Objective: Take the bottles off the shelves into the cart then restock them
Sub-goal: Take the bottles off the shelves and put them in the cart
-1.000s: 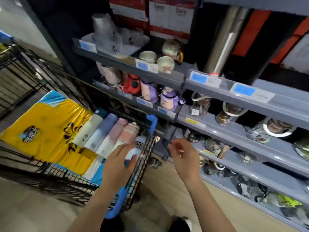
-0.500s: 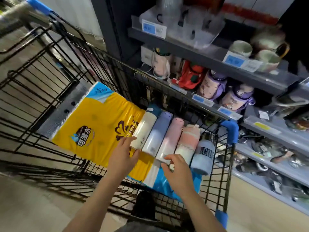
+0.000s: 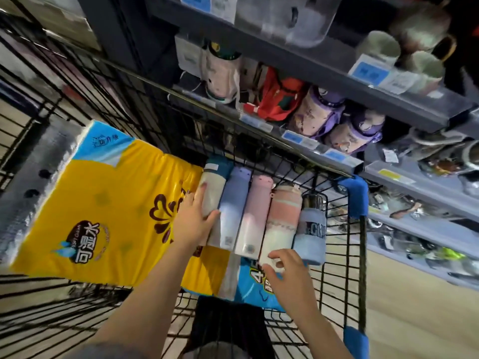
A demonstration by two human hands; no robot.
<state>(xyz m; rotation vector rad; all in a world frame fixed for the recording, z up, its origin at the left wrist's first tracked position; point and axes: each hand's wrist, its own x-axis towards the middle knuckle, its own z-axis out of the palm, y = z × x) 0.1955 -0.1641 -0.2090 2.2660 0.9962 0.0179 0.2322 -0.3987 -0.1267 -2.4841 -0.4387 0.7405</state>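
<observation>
Several bottles lie side by side in the black wire cart (image 3: 361, 257), on a yellow pack. From the left they are a white bottle with a teal cap (image 3: 213, 189), a lavender bottle (image 3: 234, 203), a pink bottle (image 3: 255, 211), a salmon striped bottle (image 3: 283, 216) and a grey-blue bottle (image 3: 311, 229). My left hand (image 3: 193, 224) grips the white bottle, fingers along its left side and thumb on its right. My right hand (image 3: 286, 270) hovers with spread fingers at the base of the salmon bottle, fingertips touching it.
The yellow and blue tissue pack (image 3: 103, 203) fills most of the cart's floor. Right of the cart, grey shelves (image 3: 337, 161) hold purple bottles (image 3: 318, 112), a red bottle (image 3: 274, 97), a pale bottle (image 3: 223, 73) and cups. Blue corner guards (image 3: 356, 195) mark the cart's edge.
The view has closed in on the cart. My left hand slid forward and took hold of the white bottle. My right hand shifted right to the salmon bottle's base.
</observation>
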